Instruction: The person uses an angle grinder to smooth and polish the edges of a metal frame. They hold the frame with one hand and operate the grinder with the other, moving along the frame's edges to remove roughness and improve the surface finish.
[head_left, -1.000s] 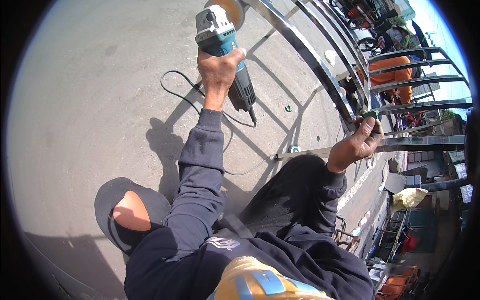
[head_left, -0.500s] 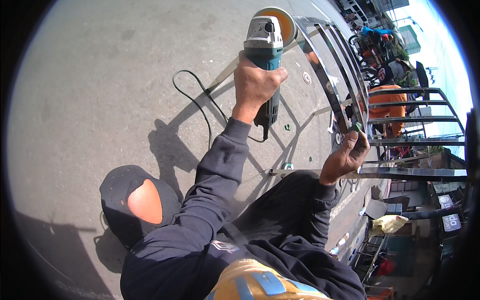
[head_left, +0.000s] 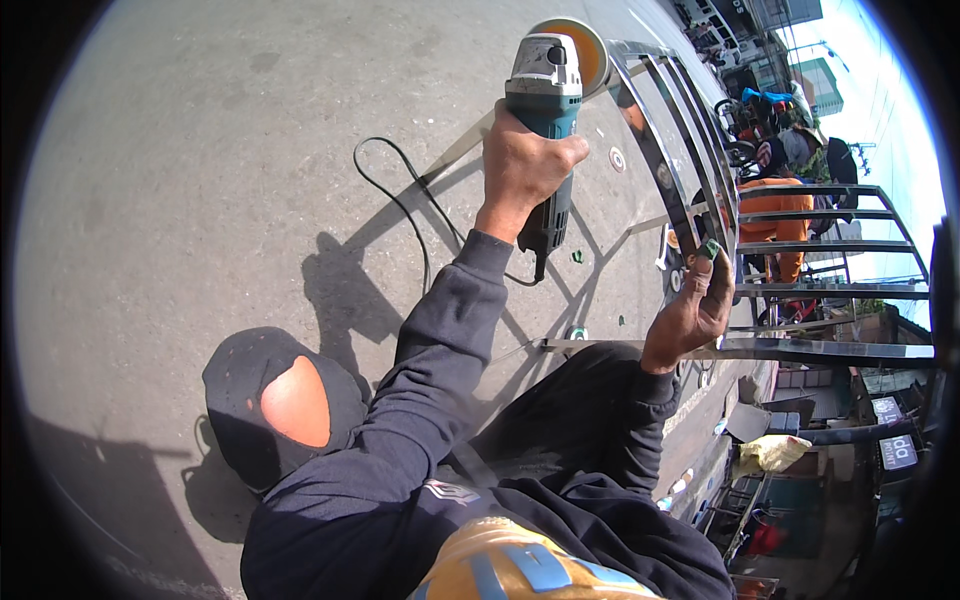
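— Head view, left side first?
— Left hand point(head_left: 525, 165) wrapped tight round the body of a teal angle grinder point(head_left: 545, 120), fingers fully curled, arm stretched forward in a dark sleeve point(head_left: 430, 340). Grey gear head pointing away, orange-tan polishing disc point(head_left: 580, 48) at the top end, right against the near top corner of the polished metal frame point(head_left: 660, 140); contact itself hard to judge.
— And the cord?
— Black cable point(head_left: 400, 190) leaving the tail of the grinder, looping across the grey concrete ground point(head_left: 200, 150).
— Right side?
— Right hand point(head_left: 690, 315) raised beside the frame bars, fingers bent, pinching a small green block point(head_left: 709, 249) at the fingertips, held up against a bar. Below the wrist, a flat shiny rail point(head_left: 800, 348) of the same frame running off to the right.
— Frame position?
— Standing just ahead and to the right, curved bars rising toward the top of the picture, more horizontal rails point(head_left: 830, 215) behind. Shadows of bars and arm thrown leftward over the concrete.
— Anything else close by?
— Bare knee point(head_left: 295, 400) showing through a torn dark trouser leg, lower left. Small round disc point(head_left: 617, 158) lying on the ground near the frame. Someone in orange point(head_left: 775, 215) beyond the rails, well apart.
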